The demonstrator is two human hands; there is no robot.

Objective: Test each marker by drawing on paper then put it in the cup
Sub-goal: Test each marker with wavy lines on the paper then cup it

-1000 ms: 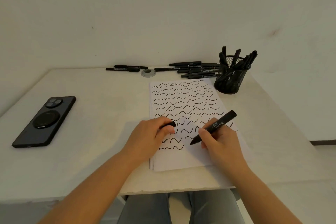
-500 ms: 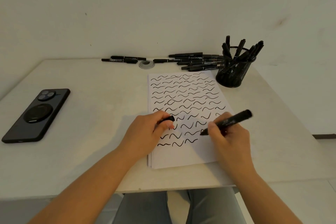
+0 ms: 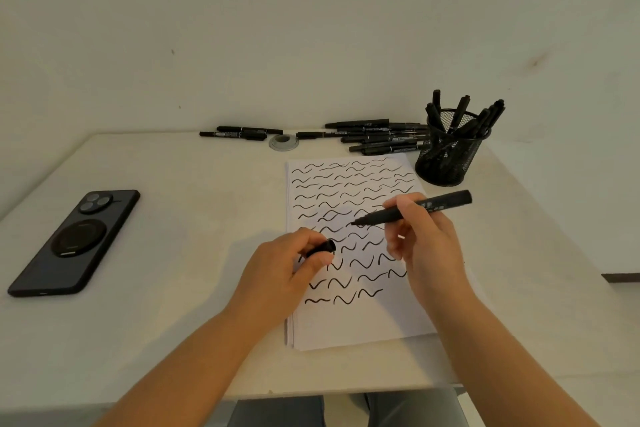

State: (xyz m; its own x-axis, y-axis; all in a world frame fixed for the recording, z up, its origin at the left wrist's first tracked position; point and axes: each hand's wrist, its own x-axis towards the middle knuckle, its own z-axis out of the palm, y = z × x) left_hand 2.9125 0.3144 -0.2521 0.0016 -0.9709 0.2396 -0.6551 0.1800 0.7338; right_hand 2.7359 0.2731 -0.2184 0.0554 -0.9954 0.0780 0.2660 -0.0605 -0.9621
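Note:
A white sheet of paper [image 3: 360, 322] lies on the table, covered with several rows of black wavy lines. My right hand [image 3: 427, 250] grips an uncapped black marker [image 3: 440, 205] above the paper, its tip pointing left and lifted off the sheet. My left hand [image 3: 287, 270] pinches the marker's black cap [image 3: 323, 247] over the paper's left part. A black mesh cup [image 3: 450, 156] at the back right holds several markers. More black markers [image 3: 377, 137] lie in a pile left of the cup.
A black phone [image 3: 74, 241] lies face down at the table's left. Two more markers [image 3: 239, 133] and a grey round grommet [image 3: 283, 141] sit at the back edge by the wall. The table's front edge runs just below the paper.
My right hand has lifted the marker off the bottom row, raising it up and to the right. A new wavy line stands at the end of that row. My left hand still holds the cap.

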